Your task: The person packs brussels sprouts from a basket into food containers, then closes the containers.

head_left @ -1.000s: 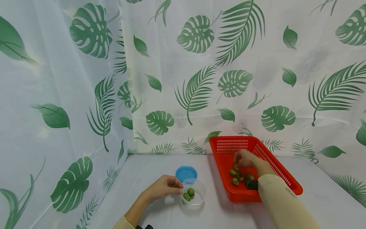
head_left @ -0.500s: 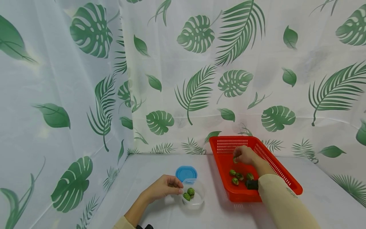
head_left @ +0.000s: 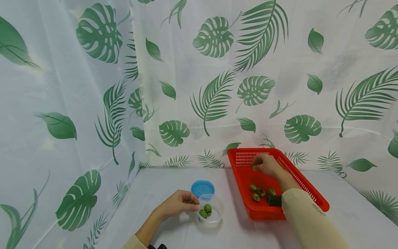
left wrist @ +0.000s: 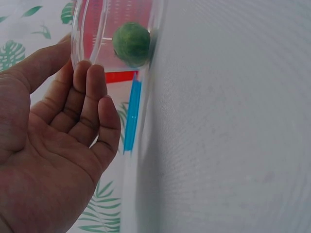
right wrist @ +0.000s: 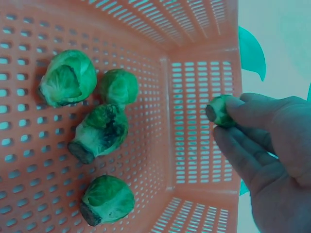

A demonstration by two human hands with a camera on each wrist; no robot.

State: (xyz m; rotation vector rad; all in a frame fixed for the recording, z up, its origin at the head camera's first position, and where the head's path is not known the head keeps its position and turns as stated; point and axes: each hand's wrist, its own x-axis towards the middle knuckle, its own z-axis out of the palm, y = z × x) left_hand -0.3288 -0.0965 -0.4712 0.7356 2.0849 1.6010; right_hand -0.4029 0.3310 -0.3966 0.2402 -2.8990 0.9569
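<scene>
My right hand (head_left: 266,164) is raised over the far part of the red plastic basket (head_left: 244,193). Between thumb and fingertips it pinches a Brussels sprout (right wrist: 221,110), cut stem outward. Several more Brussels sprouts lie on the basket floor, one of them a darkened sprout (right wrist: 104,131). To the left, my left hand (head_left: 177,204) holds the rim of a clear plastic container (head_left: 217,215) with thumb and index finger; the other fingers are loosely bent in the left wrist view. Inside the container sit green Brussels sprouts (head_left: 207,208).
A blue lid (head_left: 202,189) lies on the white table (head_left: 174,183) just behind the clear container. The basket's raised walls stand to the container's right. Leaf-printed curtains (head_left: 214,103) close off the back and left side.
My right hand has lifted the Brussels sprout up and slightly away from the others in the basket. The left hand and the clear container have stayed in place.
</scene>
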